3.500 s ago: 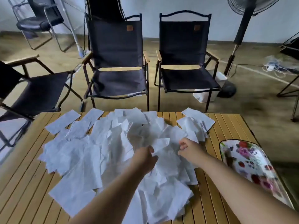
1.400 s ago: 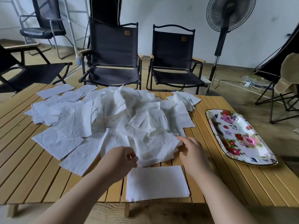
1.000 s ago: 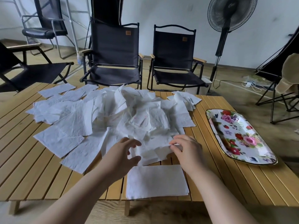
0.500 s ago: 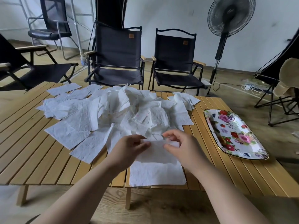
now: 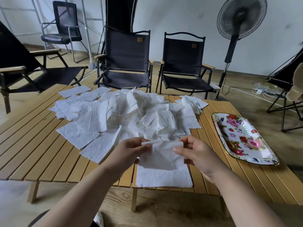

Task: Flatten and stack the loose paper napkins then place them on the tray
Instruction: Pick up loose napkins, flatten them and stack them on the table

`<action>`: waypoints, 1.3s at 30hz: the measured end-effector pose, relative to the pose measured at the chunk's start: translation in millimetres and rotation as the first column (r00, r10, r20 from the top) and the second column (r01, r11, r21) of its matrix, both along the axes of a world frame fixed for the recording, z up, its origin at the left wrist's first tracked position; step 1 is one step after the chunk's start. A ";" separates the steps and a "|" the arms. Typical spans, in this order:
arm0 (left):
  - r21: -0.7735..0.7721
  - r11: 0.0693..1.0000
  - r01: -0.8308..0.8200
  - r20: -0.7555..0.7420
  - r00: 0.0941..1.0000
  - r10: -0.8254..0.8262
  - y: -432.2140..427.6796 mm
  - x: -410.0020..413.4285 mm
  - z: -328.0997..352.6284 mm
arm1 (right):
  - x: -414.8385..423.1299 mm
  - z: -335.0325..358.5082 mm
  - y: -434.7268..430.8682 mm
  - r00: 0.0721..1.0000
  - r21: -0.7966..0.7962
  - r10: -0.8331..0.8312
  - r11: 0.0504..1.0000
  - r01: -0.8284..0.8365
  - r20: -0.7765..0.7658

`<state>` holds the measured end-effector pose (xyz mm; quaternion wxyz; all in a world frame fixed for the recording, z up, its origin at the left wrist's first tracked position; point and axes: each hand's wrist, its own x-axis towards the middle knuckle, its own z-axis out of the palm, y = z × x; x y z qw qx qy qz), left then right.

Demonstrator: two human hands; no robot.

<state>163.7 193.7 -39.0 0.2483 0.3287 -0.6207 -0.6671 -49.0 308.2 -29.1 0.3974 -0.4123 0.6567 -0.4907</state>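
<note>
My left hand [image 5: 129, 149] and right hand [image 5: 196, 153] each pinch an upper corner of one napkin [image 5: 164, 154] between thumb and fingertips. The sheet hangs creased between them, above the flat napkin [image 5: 164, 176] that lies on the worktop [image 5: 41, 145] well to the left of the tray [image 5: 246, 140].

The paper looks thin, so if I pull the corners apart too hard it may tear. If I lower it crooked, the stack will start out skewed. The flat napkin's near edge sits right at the worktop's near edge, level with the tray's near end. I think a careless smoothing stroke toward me could drag the sheets off onto the floor. The slats have gaps that could catch a corner.

The heap [image 5: 131, 115] spreads left of the tray and further back. Its nearest sheets are close to the tray's left rim but apart from it, and my sleeveless forearms could still sweep loose ones along. Bare slats between the flat napkin and the tray give a free path for carrying the stack across. No napkin lies on the tray yet. The tray sits near the worktop's right edge, so a hard set-down could nudge it outward.
</note>
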 end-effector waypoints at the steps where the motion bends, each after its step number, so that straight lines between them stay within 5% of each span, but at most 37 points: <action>1: 0.038 0.999 -0.015 -0.017 1.000 0.015 -0.3 -1.3 0.3 | 1.2 -0.4 -1.0 0.999 0.024 0.023 0.999 -0.024 0.028; 10: 0.071 0.997 -0.031 0.062 0.998 0.027 -0.5 -5.7 -4.3 | 5.7 -2.0 -8.0 0.999 0.060 -0.030 0.998 0.030 0.010; 14: 0.054 0.998 -0.033 0.073 0.997 0.029 -3.3 -5.0 -7.3 | 8.4 -0.1 -6.4 0.978 0.016 -0.074 0.997 0.079 -0.197; 18: -0.253 0.967 0.017 0.073 0.997 0.002 -4.2 -2.7 -10.0 | 14.6 5.5 -0.3 0.904 -0.131 -0.108 0.990 0.058 -0.414; 21: -0.590 0.805 0.056 0.133 0.991 0.029 -5.7 -3.6 -12.9 | 22.7 9.6 3.2 0.851 -0.213 -0.115 0.977 0.004 -0.512; 24: -0.540 0.841 0.030 0.109 0.993 0.035 -5.6 -4.0 -11.1 | 27.2 12.7 5.1 0.856 -0.225 -0.114 0.974 -0.003 -0.505; 27: -0.416 0.905 0.092 0.143 0.989 -0.035 -4.1 -2.8 -8.7 | 19.4 8.4 5.8 0.919 -0.120 -0.083 0.992 0.040 -0.385; 32: -0.362 0.885 0.293 0.509 0.857 -0.075 -4.4 -5.5 -18.1 | 1.4 -23.1 9.7 0.938 0.154 -0.033 0.984 0.091 -0.346; 36: -0.385 0.864 0.324 0.634 0.773 -0.007 -7.3 -10.9 -25.8 | -4.7 -46.0 -6.0 0.877 0.264 -0.009 0.952 0.155 -0.481; 39: -0.452 0.844 0.290 0.683 0.721 0.118 -13.8 -8.4 -25.3 | -2.5 -53.9 -21.2 0.746 0.277 -0.038 0.915 0.293 -0.665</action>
